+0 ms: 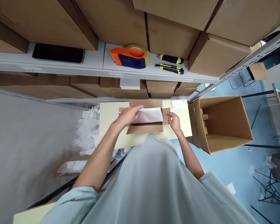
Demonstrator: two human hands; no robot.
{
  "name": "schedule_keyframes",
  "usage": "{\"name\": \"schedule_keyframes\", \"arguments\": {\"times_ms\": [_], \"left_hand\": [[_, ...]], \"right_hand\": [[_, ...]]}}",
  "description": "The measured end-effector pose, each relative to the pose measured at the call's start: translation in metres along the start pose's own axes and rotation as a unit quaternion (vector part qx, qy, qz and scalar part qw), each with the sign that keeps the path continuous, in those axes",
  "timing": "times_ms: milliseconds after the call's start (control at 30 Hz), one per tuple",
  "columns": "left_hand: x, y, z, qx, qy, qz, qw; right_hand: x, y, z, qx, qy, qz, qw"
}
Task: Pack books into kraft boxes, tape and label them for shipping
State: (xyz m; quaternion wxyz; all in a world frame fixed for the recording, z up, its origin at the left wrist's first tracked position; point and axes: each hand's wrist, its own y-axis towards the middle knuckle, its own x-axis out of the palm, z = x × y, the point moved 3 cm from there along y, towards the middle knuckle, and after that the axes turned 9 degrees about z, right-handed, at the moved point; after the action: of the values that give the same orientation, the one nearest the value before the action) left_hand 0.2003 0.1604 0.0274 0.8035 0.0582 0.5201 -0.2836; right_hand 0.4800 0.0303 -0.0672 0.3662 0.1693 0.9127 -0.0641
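A small open cardboard box (144, 128) lies on the pale yellow tabletop (109, 124) in front of me, its flaps folded outward. Inside it, or just over its opening, is a flat white packet (151, 115); how deep it sits I cannot tell. My left hand (130, 115) is closed on the packet's left end, fingers on top and thumb hidden. At the box's right side, my right hand (174, 121) pinches the edge of the short right flap (166, 116). A small white paper (178, 104) lies near the table's back right corner.
Above the table, a metal shelf (95, 63) holds large cartons, a black phone (58, 53), an orange and blue tape dispenser (130, 57) and two box cutters (170, 63). A big open carton (226, 124) stands right of the table. White wrapping (86, 132) is heaped at the left.
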Motion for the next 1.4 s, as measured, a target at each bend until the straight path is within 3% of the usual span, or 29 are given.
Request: {"name": "schedule_keyframes", "arguments": {"times_ms": [200,433,533,767,967,1133,1233,1333,1400], "left_hand": [[0.002,0.003,0.012,0.02,-0.012,-0.044,0.999],[0.006,0.01,0.013,0.055,0.023,-0.047,0.997],[0.024,0.012,0.013,0.06,0.037,-0.054,0.996],[0.086,0.011,0.003,0.039,0.031,-0.088,0.995],[0.101,0.026,0.001,0.048,0.026,-0.058,0.997],[0.099,0.011,0.004,0.066,0.002,-0.001,0.998],[0.089,-0.022,-0.012,0.053,-0.045,0.116,0.991],[0.075,-0.06,-0.05,-0.069,-0.069,0.248,0.964],[0.07,-0.081,-0.078,-0.181,-0.068,0.287,0.938]], "right_hand": [[-0.002,-0.001,-0.012,0.005,-0.033,-0.01,0.999],[-0.003,-0.006,-0.019,-0.006,-0.038,-0.001,0.999],[-0.002,-0.006,-0.02,-0.013,-0.038,0.003,0.999],[0.001,-0.006,-0.022,-0.007,-0.045,0.005,0.999],[0.0,-0.008,-0.03,-0.024,-0.059,0.001,0.998],[-0.006,-0.015,-0.04,-0.049,-0.048,0.008,0.998],[-0.011,-0.022,-0.048,-0.074,-0.068,-0.004,0.995],[-0.012,-0.027,-0.06,-0.094,-0.135,-0.028,0.986],[-0.007,-0.028,-0.069,-0.095,-0.202,-0.043,0.974]]}}
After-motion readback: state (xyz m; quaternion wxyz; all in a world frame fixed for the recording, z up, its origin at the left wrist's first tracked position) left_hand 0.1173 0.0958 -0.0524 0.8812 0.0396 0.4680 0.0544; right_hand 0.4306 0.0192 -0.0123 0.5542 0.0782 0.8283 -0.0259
